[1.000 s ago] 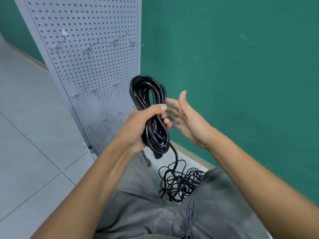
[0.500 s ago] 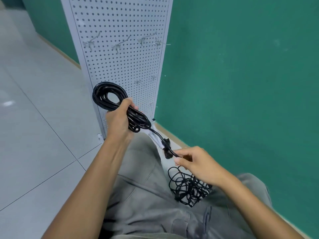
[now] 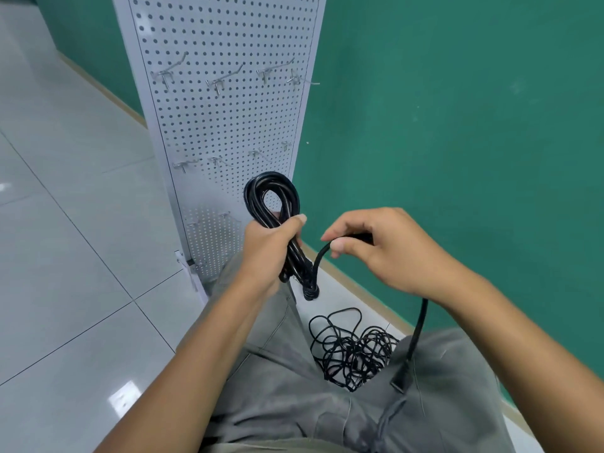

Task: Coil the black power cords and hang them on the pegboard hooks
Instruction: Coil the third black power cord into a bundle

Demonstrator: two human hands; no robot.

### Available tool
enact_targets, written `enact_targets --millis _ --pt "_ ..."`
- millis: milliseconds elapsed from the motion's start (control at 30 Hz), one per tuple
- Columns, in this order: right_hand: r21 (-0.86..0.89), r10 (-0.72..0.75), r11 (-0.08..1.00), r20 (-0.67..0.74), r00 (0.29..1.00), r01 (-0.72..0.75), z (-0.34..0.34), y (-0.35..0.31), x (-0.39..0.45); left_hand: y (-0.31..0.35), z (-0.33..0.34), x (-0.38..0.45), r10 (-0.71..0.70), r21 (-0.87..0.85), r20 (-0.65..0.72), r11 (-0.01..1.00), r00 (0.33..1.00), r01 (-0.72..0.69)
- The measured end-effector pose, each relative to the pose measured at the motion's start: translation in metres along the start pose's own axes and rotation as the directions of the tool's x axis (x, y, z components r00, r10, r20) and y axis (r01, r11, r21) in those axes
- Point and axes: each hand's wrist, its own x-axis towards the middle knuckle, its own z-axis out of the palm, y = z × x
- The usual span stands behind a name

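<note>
My left hand [image 3: 269, 245] grips a coiled black power cord [image 3: 273, 199] at its waist, the loop standing up in front of the white pegboard [image 3: 228, 125]. A few turns of cord are wound round the coil's lower end. My right hand [image 3: 382, 250] pinches the cord's free tail, which runs under my palm and hangs down to its plug [image 3: 400, 380] over my right thigh. A second black cord [image 3: 351, 348] lies tangled on the floor between my legs. Bare metal hooks [image 3: 217, 83] stick out of the pegboard in rows.
The pegboard stands on white floor tiles [image 3: 81, 256] against a green wall [image 3: 457, 125]. A bracket [image 3: 186, 263] at the board's foot juts out near my left knee. My grey trousers [image 3: 294, 403] fill the lower part of the view.
The coil has swung upright again in my left hand. My right hand rose from near the floor tangle, bringing the cord's tail up beside the coil.
</note>
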Motion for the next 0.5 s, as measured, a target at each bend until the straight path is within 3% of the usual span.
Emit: enact_targets --millis 267,400,500 --pt "-0.122 0.122 0.983 -0.104 0.987 -0.135 -0.050 0.041 -0.015 0.008 -0.016 0.013 -0.246 -0.364 0.164 0.885 0.955 0.290" --pt "-0.141 0.101 0.983 -0.143 0.985 -0.121 -0.049 0.039 -0.013 0.002 -0.011 0.011 -0.214 -0.207 0.084 0.952 0.973 0.228" --pt "-0.250 0.025 0.964 -0.247 0.969 -0.089 -0.050 0.029 -0.001 -0.006 -0.005 0.003 -0.245 -0.106 0.149 0.959 0.958 0.261"
